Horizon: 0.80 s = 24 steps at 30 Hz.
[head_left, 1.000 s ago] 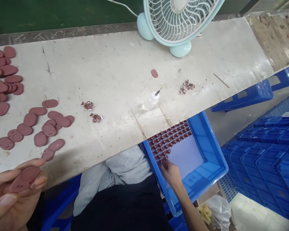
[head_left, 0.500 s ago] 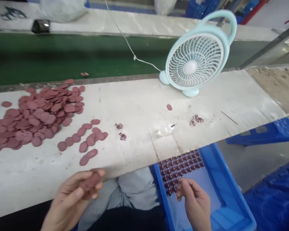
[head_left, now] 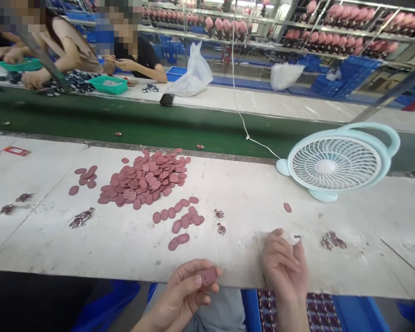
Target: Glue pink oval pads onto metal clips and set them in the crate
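Observation:
My left hand [head_left: 190, 290] is closed on a reddish-brown oval piece [head_left: 209, 276] with small dark holes, held between thumb and fingers at the table's front edge. Over the tabletop, my right hand [head_left: 285, 265] curls round a small whitish bottle [head_left: 294, 237]; only its dark thin tip and a bit of its body show past the fingers. Beyond my left hand lie loose oval pieces [head_left: 185, 221] in short rows, with a large pile of the same pieces [head_left: 145, 180] behind them. Small shiny metal-and-brown parts [head_left: 333, 240] lie right of my right hand.
A light-blue fan [head_left: 335, 161] stands at the back right, its cord [head_left: 242, 117] running upward. A blue crate [head_left: 354, 313] with rows of brown parts sits below the table edge. Across the green belt [head_left: 90, 113], people work beside green baskets [head_left: 109, 85].
My right hand has gone from above the blue crate up to the bottle on the table. My left hand still holds the oval piece. The view has swung left and up.

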### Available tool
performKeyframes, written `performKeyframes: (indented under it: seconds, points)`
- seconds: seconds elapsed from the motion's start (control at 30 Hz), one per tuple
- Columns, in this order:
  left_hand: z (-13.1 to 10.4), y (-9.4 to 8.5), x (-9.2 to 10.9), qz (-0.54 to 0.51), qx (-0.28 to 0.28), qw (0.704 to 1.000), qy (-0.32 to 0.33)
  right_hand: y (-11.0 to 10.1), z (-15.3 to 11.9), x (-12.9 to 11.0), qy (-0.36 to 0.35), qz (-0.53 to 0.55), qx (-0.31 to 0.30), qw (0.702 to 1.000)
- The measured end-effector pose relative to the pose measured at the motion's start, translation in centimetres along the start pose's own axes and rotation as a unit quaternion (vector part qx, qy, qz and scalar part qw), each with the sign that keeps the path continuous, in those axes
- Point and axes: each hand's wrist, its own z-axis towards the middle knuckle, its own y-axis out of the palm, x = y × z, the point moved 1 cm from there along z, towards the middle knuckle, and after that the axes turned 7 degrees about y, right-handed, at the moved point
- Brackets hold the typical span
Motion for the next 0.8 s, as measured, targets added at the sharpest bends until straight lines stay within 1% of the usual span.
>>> performKeyframes:
  seconds: [0.1,0.2,0.23,0.27,0.3,0.33,0.37,0.4,0.43,0.47,0.5,0.57,0.6,0.67,0.73,0.8]
  points:
    - [0.4,0.0,0.4,-0.001,-0.011,1.0,0.006,0.0,0.1,-0.3,0.006,-0.006,0.014,1.0]
    - [0.6,-0.1,1.1,0.019,-0.023,0.999,0.021,0.6,-0.5,0.7,-0.01,-0.017,0.013,1.0]
    - [0.7,-0.1,1.4,0.028,-0.025,0.999,0.028,1.0,-0.8,1.5,-0.019,-0.048,0.018,0.999]
    - [0.8,-0.2,1.7,0.037,-0.027,0.998,0.035,1.5,-0.9,2.5,-0.026,-0.111,0.034,0.993]
    - [0.9,-0.3,2.1,0.046,-0.027,0.998,0.042,2.1,-0.7,3.7,-0.033,-0.212,0.063,0.975]
    - [1.0,-0.5,2.4,0.055,-0.027,0.997,0.049,2.7,-0.1,4.9,-0.04,-0.344,0.102,0.932]
    - [1.2,-0.6,2.8,0.065,-0.028,0.996,0.056,3.4,1.1,6.0,-0.048,-0.499,0.143,0.853]
    - [1.4,-0.7,3.1,0.075,-0.031,0.995,0.062,4.0,2.9,6.9,-0.062,-0.641,0.178,0.744]
    - [1.6,-0.8,3.4,0.084,-0.035,0.993,0.069,4.6,5.4,7.6,-0.083,-0.758,0.192,0.618]
    - [1.8,-0.9,3.7,0.092,-0.04,0.992,0.075,5.2,8.5,7.9,-0.103,-0.848,0.195,0.481]
    - [2.1,-1.1,3.8,0.096,-0.044,0.991,0.079,5.6,12.0,7.9,-0.113,-0.875,0.195,0.429]
    - [2.5,-1.4,3.8,0.096,-0.052,0.991,0.08,6.1,19.4,7.0,-0.13,-0.903,0.196,0.36]
    - [2.8,-1.5,3.7,0.094,-0.057,0.991,0.077,6.2,22.9,6.3,-0.139,-0.916,0.199,0.318]
    - [3.2,-1.9,3.5,0.088,-0.074,0.991,0.069,6.1,28.9,5.0,-0.135,-0.941,0.202,0.234]
    - [3.3,-2.3,3.8,0.085,-0.092,0.99,0.07,5.7,32.9,4.4,-0.106,-0.962,0.198,0.157]
    - [2.9,-2.3,4.7,0.075,-0.098,0.989,0.08,5.2,35.2,4.5,-0.063,-0.975,0.193,0.086]
